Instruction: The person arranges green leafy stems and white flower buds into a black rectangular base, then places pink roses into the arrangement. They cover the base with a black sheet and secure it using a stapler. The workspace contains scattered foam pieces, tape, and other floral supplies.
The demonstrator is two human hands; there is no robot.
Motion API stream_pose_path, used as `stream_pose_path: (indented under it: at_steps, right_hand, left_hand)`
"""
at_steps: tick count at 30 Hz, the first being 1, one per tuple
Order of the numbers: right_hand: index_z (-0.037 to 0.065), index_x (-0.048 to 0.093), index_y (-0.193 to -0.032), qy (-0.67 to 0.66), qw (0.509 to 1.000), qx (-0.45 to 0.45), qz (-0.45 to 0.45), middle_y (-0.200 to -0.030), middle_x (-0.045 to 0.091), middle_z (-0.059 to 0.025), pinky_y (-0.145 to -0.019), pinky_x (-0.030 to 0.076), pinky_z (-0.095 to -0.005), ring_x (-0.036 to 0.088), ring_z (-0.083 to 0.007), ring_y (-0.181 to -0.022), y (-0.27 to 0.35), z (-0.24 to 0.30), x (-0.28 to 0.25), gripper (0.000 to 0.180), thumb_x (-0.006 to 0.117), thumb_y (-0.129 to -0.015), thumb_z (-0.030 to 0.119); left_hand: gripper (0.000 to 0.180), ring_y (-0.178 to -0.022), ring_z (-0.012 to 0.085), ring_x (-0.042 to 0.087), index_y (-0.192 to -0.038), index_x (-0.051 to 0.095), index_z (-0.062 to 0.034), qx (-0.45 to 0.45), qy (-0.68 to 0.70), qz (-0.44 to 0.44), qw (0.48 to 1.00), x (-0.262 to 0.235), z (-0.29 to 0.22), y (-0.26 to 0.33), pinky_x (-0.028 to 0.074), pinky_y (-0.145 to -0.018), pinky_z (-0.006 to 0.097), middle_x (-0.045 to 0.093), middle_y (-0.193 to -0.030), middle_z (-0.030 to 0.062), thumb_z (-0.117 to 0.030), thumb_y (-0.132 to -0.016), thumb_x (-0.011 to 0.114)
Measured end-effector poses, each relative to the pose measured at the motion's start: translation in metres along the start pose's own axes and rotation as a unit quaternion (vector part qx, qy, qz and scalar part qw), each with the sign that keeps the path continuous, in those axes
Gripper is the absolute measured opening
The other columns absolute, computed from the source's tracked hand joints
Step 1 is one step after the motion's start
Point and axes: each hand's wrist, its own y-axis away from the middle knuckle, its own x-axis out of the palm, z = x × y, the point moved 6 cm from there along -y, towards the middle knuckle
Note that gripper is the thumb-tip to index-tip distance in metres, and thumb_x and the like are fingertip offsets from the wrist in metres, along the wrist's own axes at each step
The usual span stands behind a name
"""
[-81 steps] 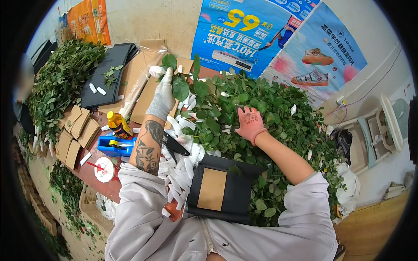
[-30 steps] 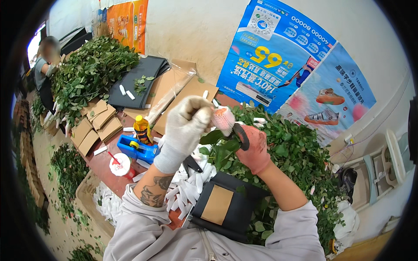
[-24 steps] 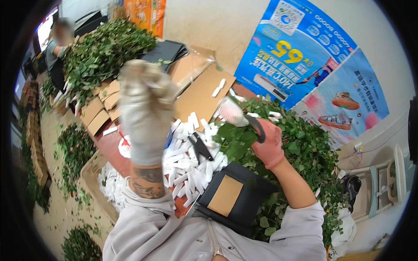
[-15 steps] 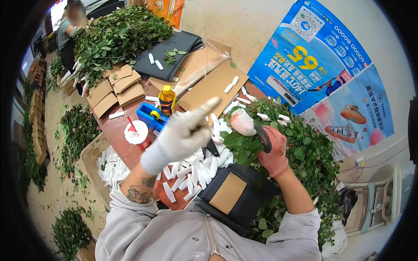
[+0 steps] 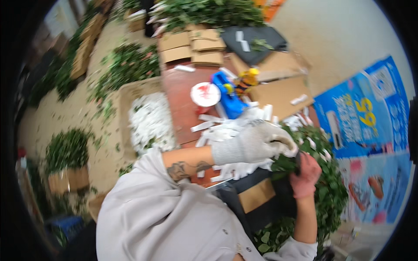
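Left hand (image 5: 257, 141), grey knit glove, curled shut, fingertips pressed on the top of a leafy stem (image 5: 285, 164); blur hides what exactly the fingers pinch. Right hand (image 5: 305, 174), pink glove, at 4 o'clock from the left, fist clenched round the same stem lower down. The two hands are nearly touching. Stem sits just right of frame centre, at the edge of the leaf pile (image 5: 331, 191) that runs off toward 4 o'clock.

White paper strips (image 5: 222, 130) are scattered under and around the left hand, from 9 to 12 o'clock of it. Dark pad with a brown patch (image 5: 257, 195) at 6 o'clock of the left hand, over the lap.

On the red table (image 5: 183, 95):
- blue tool (image 5: 228, 100) at 11 o'clock of the left hand
- yellow bottle (image 5: 248, 78) just beyond it, touching or nearly so
- white disc with red mark (image 5: 205, 93) just left of the tool

Cardboard sheets (image 5: 278, 87) at 1 o'clock. Box of white scraps (image 5: 150, 122) at 9 o'clock, beside the table. Blue posters (image 5: 370, 113) on the wall at 3 o'clock.
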Motion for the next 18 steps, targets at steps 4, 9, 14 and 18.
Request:
stream_pose_path:
  at_steps: [4,9,14,18]
  right_hand:
    - [0.002,0.059,-0.118,0.003,0.999,-0.033,0.002,-0.117,0.061,-0.0172,-0.086,0.05,-0.0465,0.06,-0.0374,-0.101,0.007,-0.001,-0.005,0.055,0.074,-0.066,0.013]
    - [-0.001,0.059,-0.124,-0.189,0.934,0.247,-0.178,-0.114,0.066,-0.012,-0.096,0.046,-0.0369,0.062,-0.0239,-0.105,0.051,-0.134,-0.056,0.046,0.059,-0.079,0.0]
    - [0.0,0.06,-0.124,0.039,0.928,0.274,-0.25,-0.115,0.065,-0.0125,-0.096,0.046,-0.0364,0.062,-0.0243,-0.106,0.093,-0.235,-0.204,0.045,0.059,-0.079,0.003]
    - [0.002,0.06,-0.124,0.181,0.897,0.313,-0.255,-0.116,0.065,-0.0128,-0.097,0.046,-0.0359,0.061,-0.0247,-0.107,0.152,-0.207,-0.327,0.045,0.06,-0.079,0.005]
  left_hand:
    - [0.017,-0.059,0.0112,0.059,-0.092,0.071,-0.0019,-0.205,0.15,0.009,0.967,-0.043,-0.018,0.058,0.046,-0.053,0.027,0.065,-0.072,0.0037,-0.018,-0.086,0.067]
    - [0.042,-0.061,0.0099,0.059,-0.09,0.072,0.0008,-0.262,0.094,-0.04,0.96,-0.193,0.006,0.18,0.046,-0.05,0.021,0.065,-0.074,0.0038,-0.037,-0.075,0.082]
    - [0.08,-0.079,0.032,0.069,-0.145,0.033,-0.005,-0.602,-0.471,0.069,0.641,-0.286,0.076,0.282,0.056,-0.071,0.042,0.068,-0.099,0.0237,-0.03,-0.078,0.068]
    - [0.069,-0.072,0.0139,0.065,-0.146,0.039,-0.0039,-0.519,-0.145,0.13,0.832,-0.174,0.056,0.194,0.052,-0.063,0.029,0.068,-0.101,0.0136,-0.023,-0.085,0.065]
